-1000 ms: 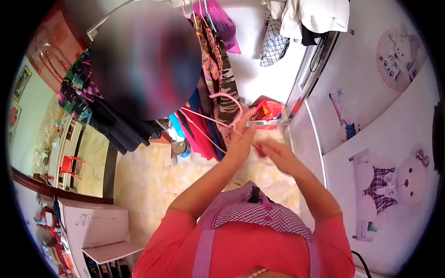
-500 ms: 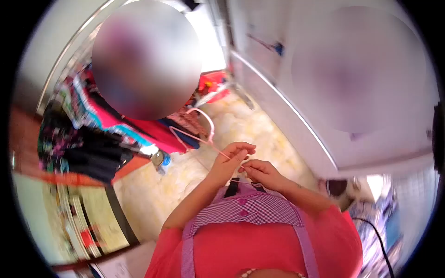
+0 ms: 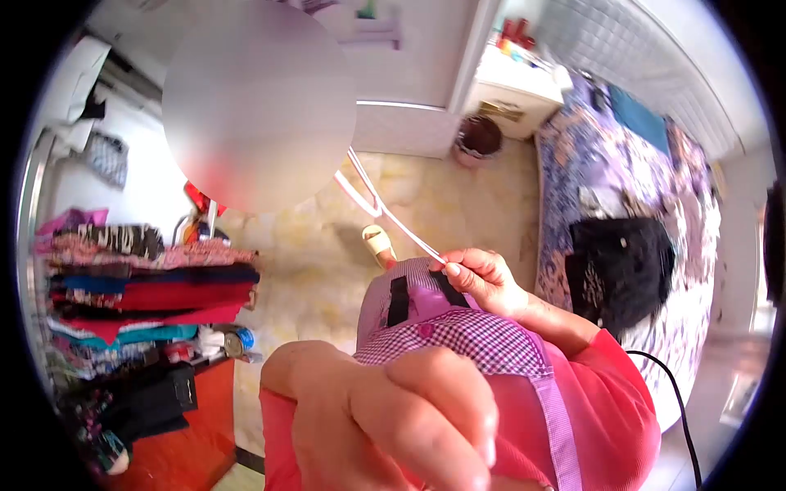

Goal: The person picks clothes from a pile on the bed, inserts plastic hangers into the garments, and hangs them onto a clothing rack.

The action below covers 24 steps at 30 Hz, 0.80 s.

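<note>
A thin pale pink clothes hanger (image 3: 407, 232) slants up and away from my right hand (image 3: 485, 282). Thumb and fingers of that hand pinch its near end, in front of the checked purple apron (image 3: 458, 348). The hanger's far part runs under a blurred round patch, so its whole shape is hidden. My left hand (image 3: 385, 405) is raised close to the camera, large in view and away from the hanger. Its fingers are curled; whatever may lie inside them is hidden.
At the left, folded and hung clothes (image 3: 155, 286) lie near a red-orange cabinet (image 3: 184, 438) and a can (image 3: 237, 340). A bed (image 3: 553, 204) at the right carries a black garment (image 3: 622, 270). A waste bin (image 3: 477, 141) stands by a white bedside cabinet (image 3: 516, 98).
My left hand has left the hanger and come up close to the camera. My right hand still grips the hanger. The view has turned right, bringing the bed and bin into sight.
</note>
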Motion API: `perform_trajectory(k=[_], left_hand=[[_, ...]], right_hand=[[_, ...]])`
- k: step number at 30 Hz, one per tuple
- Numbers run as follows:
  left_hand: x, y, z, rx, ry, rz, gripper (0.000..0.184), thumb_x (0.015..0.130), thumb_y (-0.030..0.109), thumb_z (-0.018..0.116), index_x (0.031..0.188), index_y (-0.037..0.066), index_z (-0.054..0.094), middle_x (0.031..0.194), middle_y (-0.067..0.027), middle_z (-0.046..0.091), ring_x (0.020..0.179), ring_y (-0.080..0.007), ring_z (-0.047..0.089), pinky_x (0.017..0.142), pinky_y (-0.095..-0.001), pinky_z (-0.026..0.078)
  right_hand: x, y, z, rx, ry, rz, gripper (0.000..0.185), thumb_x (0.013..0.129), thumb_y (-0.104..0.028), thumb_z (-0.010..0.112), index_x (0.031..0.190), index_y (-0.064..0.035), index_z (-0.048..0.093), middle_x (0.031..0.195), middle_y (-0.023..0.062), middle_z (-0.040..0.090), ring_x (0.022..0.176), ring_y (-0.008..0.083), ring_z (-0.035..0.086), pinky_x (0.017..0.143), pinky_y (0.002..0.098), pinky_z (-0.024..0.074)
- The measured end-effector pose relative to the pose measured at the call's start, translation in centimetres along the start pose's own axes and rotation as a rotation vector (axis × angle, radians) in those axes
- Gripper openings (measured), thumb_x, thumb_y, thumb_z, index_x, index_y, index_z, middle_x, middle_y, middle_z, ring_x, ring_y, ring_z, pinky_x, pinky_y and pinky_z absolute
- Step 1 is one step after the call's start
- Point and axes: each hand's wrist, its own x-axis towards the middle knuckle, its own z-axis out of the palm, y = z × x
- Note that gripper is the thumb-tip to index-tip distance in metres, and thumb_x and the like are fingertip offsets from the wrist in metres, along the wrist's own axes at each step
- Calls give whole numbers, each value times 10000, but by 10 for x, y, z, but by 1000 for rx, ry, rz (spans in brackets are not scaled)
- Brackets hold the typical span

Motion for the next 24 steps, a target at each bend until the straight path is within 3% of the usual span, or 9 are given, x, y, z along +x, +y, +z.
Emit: perform_trajectory(k=[1, 3, 10, 14, 16, 17, 19, 22, 24], left_hand=[[3, -13, 22, -120, 21, 18, 363, 750, 394, 625, 575, 79, 581, 774, -76, 646, 719, -205, 501, 598, -306, 366], [3, -21, 52, -324, 29, -26, 420, 733, 468, 636, 546, 94, 599, 772, -64, 661, 749, -188, 483, 598, -285, 332], [-12, -49, 121, -607, -6, -166, 354, 733, 352, 662, 557, 74, 530, 780, -103, 643, 723, -215, 492, 568, -294, 344], [-12, -55, 144, -753, 84, -319, 279, 795, 293, 622, 869, 40, 532, 997, -93, 615, 707, -216, 502, 617, -360, 426], [-7, -74, 138, -738, -114, -357, 241, 824, 273, 598, 878, 42, 553, 981, -92, 594, 737, -211, 505, 632, -352, 440], [-3, -99, 120, -694, -332, -343, 216, 838, 267, 583, 809, 53, 574, 911, -94, 580, 770, -206, 505, 635, -328, 434], [-8, -145, 99, -507, -474, -358, 221, 850, 263, 566, 773, 57, 590, 867, -90, 558, 830, -202, 501, 661, -307, 423], [-32, -225, 72, -32, -34, -744, 278, 849, 301, 569, 950, 43, 549, 1000, -86, 539, 922, -193, 494, 744, -304, 402], [-40, -289, 86, 91, 211, -974, 427, 829, 284, 601, 1147, 45, 445, 1084, -94, 510, 973, -187, 495, 807, -307, 397]], right_hand=[[-24, -7, -6, -43, 23, 8, 222, 920, -165, 478, 1033, -12, 592, 802, -29, 571, 688, 35, 438, 622, 185, 387], [-64, -17, -9, 28, 128, 76, 223, 920, -169, 478, 1032, -13, 593, 767, -43, 539, 672, 30, 422, 605, 181, 377], [-151, -28, -21, 198, 346, 88, 213, 916, -182, 491, 1022, -28, 594, 671, -83, 456, 597, 5, 362, 521, 163, 306], [-178, -34, -39, 264, 387, 105, 224, 924, -194, 473, 1024, -27, 584, 627, -86, 430, 549, 4, 330, 486, 165, 265], [-192, -35, -55, 300, 421, 23, 229, 926, -194, 468, 1033, -20, 571, 612, -84, 408, 538, 6, 317, 475, 170, 244], [-200, -35, -64, 321, 438, -22, 229, 927, -190, 465, 1037, -18, 569, 613, -82, 405, 538, 6, 316, 475, 170, 244], [-220, -39, -86, 304, 502, -87, 228, 927, -181, 462, 1042, -15, 567, 616, -79, 402, 539, 7, 316, 477, 170, 245], [-252, -41, -127, 237, 603, -143, 224, 924, -171, 465, 1048, -13, 566, 624, -76, 408, 542, 5, 319, 484, 168, 250], [-270, -34, -160, 251, 632, -177, 221, 921, -166, 471, 1051, -15, 568, 633, -75, 423, 547, 1, 325, 489, 163, 252]])
